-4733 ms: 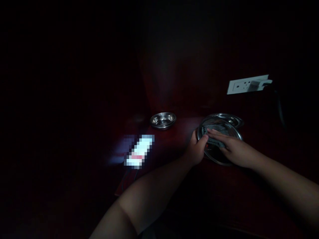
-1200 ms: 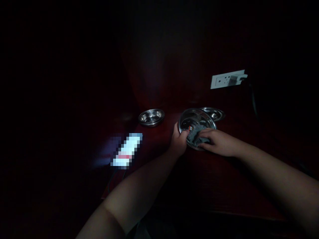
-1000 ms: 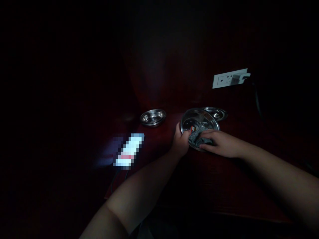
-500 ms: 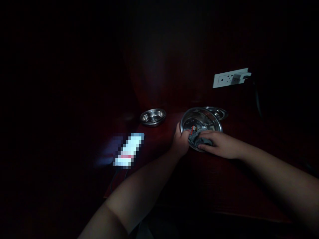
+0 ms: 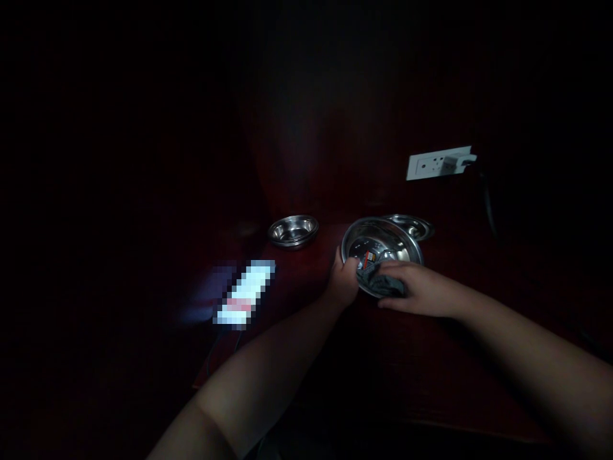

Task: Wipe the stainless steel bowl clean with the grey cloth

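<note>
A shiny steel bowl (image 5: 402, 246) is tilted toward me above the dark red table. My left hand (image 5: 345, 281) grips its left rim, thumb over the edge and fingers behind. Inside the near part of the bowl lies a bunched dark grey cloth (image 5: 383, 284) with a small red and white label (image 5: 370, 259). My right hand (image 5: 421, 291) is closed on this cloth at the bowl's near right rim; part of the fingers is hidden in the cloth and bowl.
Behind the bowl lies a shallow steel dish (image 5: 424, 229). Stacked steel bowls (image 5: 293, 239) stand to the left. A lit, pixelated phone (image 5: 246, 294) with a cable is at the table's left. On the wall, a white socket panel (image 5: 426, 167) holds a plug with a cord.
My right hand and the cloth have shifted slightly over the bowl's near rim. The whole scene sits a little lower in view. My left hand keeps its grip.
</note>
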Demonstrator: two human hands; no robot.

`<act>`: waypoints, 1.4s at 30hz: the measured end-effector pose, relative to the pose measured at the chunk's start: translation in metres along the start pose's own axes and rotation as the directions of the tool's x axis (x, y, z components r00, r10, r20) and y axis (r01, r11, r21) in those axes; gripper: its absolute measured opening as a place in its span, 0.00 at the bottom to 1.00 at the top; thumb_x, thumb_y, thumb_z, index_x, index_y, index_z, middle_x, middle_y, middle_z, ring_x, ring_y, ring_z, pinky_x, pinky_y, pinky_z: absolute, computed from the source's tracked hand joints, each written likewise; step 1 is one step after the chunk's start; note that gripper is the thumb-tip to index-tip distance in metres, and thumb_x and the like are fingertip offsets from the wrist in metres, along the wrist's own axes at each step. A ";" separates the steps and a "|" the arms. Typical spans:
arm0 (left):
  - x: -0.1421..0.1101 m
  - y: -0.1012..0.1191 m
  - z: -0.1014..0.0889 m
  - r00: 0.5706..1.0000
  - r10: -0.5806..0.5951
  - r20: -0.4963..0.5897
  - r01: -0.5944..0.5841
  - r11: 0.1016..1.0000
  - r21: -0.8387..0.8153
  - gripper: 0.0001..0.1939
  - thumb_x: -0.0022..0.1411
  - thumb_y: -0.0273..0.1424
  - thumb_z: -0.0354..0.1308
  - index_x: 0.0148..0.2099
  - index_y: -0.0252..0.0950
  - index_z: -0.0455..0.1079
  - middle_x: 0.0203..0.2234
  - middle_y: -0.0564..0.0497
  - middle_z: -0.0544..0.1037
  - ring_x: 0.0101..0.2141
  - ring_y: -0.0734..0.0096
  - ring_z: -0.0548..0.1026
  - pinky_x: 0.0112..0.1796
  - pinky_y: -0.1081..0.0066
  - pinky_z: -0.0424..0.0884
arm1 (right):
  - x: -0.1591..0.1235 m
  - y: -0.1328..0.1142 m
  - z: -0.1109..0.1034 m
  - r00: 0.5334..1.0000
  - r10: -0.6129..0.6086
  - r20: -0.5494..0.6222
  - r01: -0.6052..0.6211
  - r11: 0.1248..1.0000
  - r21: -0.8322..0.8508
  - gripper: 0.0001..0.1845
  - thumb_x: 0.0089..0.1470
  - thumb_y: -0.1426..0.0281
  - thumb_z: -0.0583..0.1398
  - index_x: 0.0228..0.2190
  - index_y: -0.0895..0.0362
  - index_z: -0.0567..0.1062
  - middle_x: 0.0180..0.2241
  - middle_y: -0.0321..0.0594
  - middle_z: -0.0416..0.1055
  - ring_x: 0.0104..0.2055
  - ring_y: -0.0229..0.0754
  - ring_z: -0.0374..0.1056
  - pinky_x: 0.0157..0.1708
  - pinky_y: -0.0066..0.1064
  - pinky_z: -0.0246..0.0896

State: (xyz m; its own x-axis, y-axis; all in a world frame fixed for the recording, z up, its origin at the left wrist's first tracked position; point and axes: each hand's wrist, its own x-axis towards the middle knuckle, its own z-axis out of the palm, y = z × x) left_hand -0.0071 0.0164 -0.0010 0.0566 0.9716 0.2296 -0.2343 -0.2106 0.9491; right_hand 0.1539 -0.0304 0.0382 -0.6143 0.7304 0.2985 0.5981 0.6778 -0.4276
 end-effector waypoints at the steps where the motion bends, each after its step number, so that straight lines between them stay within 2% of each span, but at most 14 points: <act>1: 0.001 -0.001 0.000 1.000 0.001 0.000 -0.001 1.000 -0.017 0.20 0.53 0.29 0.50 0.50 0.37 0.66 0.41 0.48 0.75 0.43 0.63 0.72 0.46 0.67 0.66 | 0.000 -0.001 0.000 1.000 0.008 0.002 -0.008 1.000 -0.011 0.14 0.48 0.63 0.64 0.35 0.58 0.76 0.36 0.44 0.73 0.39 0.48 0.68 0.42 0.40 0.62; 9: 0.002 -0.005 -0.001 1.000 -0.016 0.024 0.017 0.998 -0.055 0.16 0.56 0.33 0.52 0.48 0.38 0.67 0.41 0.48 0.76 0.43 0.63 0.73 0.47 0.64 0.67 | 0.002 -0.007 0.002 1.000 0.020 0.011 -0.021 0.999 0.047 0.10 0.48 0.70 0.62 0.35 0.57 0.74 0.38 0.42 0.73 0.39 0.45 0.69 0.43 0.38 0.63; 13: 0.000 0.001 0.001 0.994 -0.107 0.019 0.108 0.993 -0.049 0.19 0.57 0.38 0.54 0.50 0.39 0.66 0.43 0.46 0.75 0.44 0.61 0.73 0.47 0.61 0.69 | 0.001 -0.007 0.003 1.000 0.014 0.000 -0.014 0.998 0.064 0.10 0.46 0.75 0.60 0.35 0.57 0.74 0.38 0.41 0.73 0.39 0.43 0.68 0.42 0.36 0.64; 17: -0.005 0.010 0.001 0.971 -0.224 0.088 0.228 0.973 -0.036 0.24 0.57 0.43 0.53 0.55 0.42 0.60 0.46 0.44 0.74 0.39 0.59 0.75 0.35 0.58 0.75 | 0.002 -0.009 0.002 1.000 -0.006 -0.018 0.007 0.998 0.064 0.13 0.44 0.78 0.58 0.35 0.56 0.74 0.38 0.41 0.72 0.39 0.43 0.68 0.41 0.35 0.64; 21: -0.007 0.015 0.001 0.955 -0.256 0.149 0.264 0.964 -0.034 0.26 0.58 0.44 0.52 0.57 0.46 0.56 0.47 0.45 0.72 0.36 0.59 0.76 0.25 0.60 0.76 | 0.002 -0.010 0.001 0.999 -0.009 -0.050 0.011 0.999 0.044 0.12 0.42 0.79 0.57 0.31 0.56 0.74 0.36 0.41 0.72 0.37 0.44 0.68 0.39 0.35 0.64; 23: -0.007 0.014 0.002 0.957 -0.258 0.128 0.266 0.963 -0.043 0.26 0.58 0.42 0.51 0.58 0.46 0.55 0.47 0.45 0.72 0.37 0.58 0.76 0.26 0.61 0.76 | 0.002 -0.010 0.002 0.999 -0.017 -0.052 0.019 0.999 0.042 0.13 0.42 0.80 0.56 0.32 0.56 0.74 0.36 0.41 0.72 0.37 0.43 0.68 0.39 0.35 0.64; 29: -0.005 0.009 0.005 0.974 -0.220 0.043 0.223 0.972 -0.075 0.24 0.59 0.37 0.50 0.58 0.44 0.58 0.47 0.46 0.73 0.43 0.60 0.74 0.36 0.62 0.76 | 0.003 -0.009 0.003 0.998 -0.033 -0.060 0.035 0.999 0.037 0.14 0.42 0.80 0.56 0.33 0.56 0.72 0.37 0.41 0.71 0.38 0.43 0.67 0.41 0.35 0.64; 34: -0.006 0.014 0.005 0.959 -0.271 0.086 0.275 0.960 -0.046 0.23 0.58 0.39 0.49 0.57 0.46 0.57 0.46 0.44 0.72 0.39 0.55 0.76 0.27 0.57 0.76 | 0.002 -0.009 0.002 0.999 -0.021 -0.043 0.022 0.999 0.025 0.15 0.41 0.80 0.56 0.33 0.56 0.73 0.36 0.41 0.71 0.37 0.44 0.68 0.39 0.35 0.64; 37: -0.006 0.014 0.005 0.959 -0.270 0.088 0.274 0.961 -0.037 0.24 0.58 0.40 0.50 0.56 0.47 0.57 0.44 0.44 0.73 0.36 0.55 0.76 0.25 0.57 0.75 | 0.002 -0.011 0.001 0.998 -0.026 -0.048 0.027 0.999 0.022 0.17 0.41 0.81 0.55 0.34 0.56 0.74 0.35 0.41 0.71 0.37 0.44 0.68 0.39 0.36 0.65; 39: -0.006 0.013 0.004 0.962 -0.261 0.077 0.264 0.963 -0.044 0.24 0.57 0.40 0.51 0.56 0.47 0.58 0.44 0.45 0.73 0.35 0.57 0.76 0.27 0.56 0.76 | 0.002 -0.011 0.001 0.998 -0.031 -0.057 0.033 0.999 0.025 0.16 0.41 0.80 0.56 0.34 0.56 0.74 0.35 0.41 0.72 0.37 0.44 0.68 0.39 0.36 0.65; 42: -0.005 0.011 0.004 0.973 -0.230 0.027 0.231 0.970 -0.073 0.23 0.56 0.37 0.53 0.54 0.43 0.61 0.43 0.46 0.75 0.39 0.59 0.75 0.35 0.59 0.76 | 0.002 -0.012 0.000 0.997 -0.043 -0.060 0.045 0.998 0.036 0.14 0.43 0.79 0.56 0.34 0.55 0.74 0.35 0.41 0.72 0.36 0.44 0.68 0.38 0.36 0.65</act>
State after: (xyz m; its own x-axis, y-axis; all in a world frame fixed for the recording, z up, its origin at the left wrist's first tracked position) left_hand -0.0059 0.0093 0.0089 0.1351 0.9908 0.0111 -0.2848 0.0281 0.9582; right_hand 0.1451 -0.0371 0.0437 -0.6073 0.7043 0.3675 0.5508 0.7067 -0.4440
